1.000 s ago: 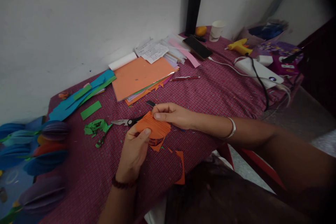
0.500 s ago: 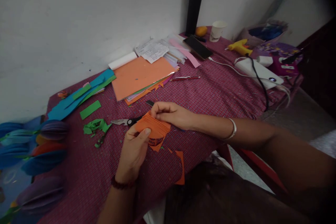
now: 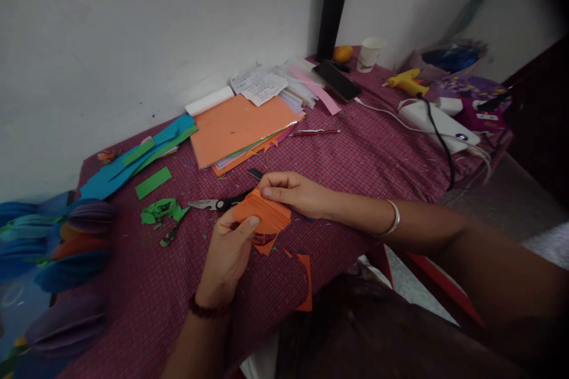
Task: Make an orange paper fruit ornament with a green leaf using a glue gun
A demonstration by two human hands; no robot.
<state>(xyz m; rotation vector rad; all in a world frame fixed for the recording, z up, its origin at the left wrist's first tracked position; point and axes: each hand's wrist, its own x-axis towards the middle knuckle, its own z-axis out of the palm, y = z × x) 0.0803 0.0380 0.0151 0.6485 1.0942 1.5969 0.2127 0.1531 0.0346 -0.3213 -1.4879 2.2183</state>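
A stack of orange paper pieces (image 3: pixel 267 214), its edges fanned in thin layers, is held between both hands above the table. My left hand (image 3: pixel 229 249) pinches its left side, thumb on top. At the upper right corner, my right hand (image 3: pixel 291 194) grips it between thumb and fingers. Behind the stack lie scissors (image 3: pixel 208 205), their handles partly hidden by the paper and my right hand. Orange paper scraps (image 3: pixel 306 281) lie on the table below, near its front edge. To the left are crumpled green scraps (image 3: pixel 163 213) and a green paper strip (image 3: pixel 153 182).
Orange sheets (image 3: pixel 240 130) and blue strips (image 3: pixel 137 157) lie toward the wall. A phone (image 3: pixel 336 80), black bottle (image 3: pixel 332 12), paper cup (image 3: pixel 370 54), yellow glue gun (image 3: pixel 408 82) and white power bank (image 3: pixel 438 124) with cables stand behind right. Folded paper shapes (image 3: pixel 75 260) sit at left.
The fanned layers of the orange stack have shifted and look more closely gathered at the right. Both hands keep their hold in nearly the same place. The view has moved slightly.
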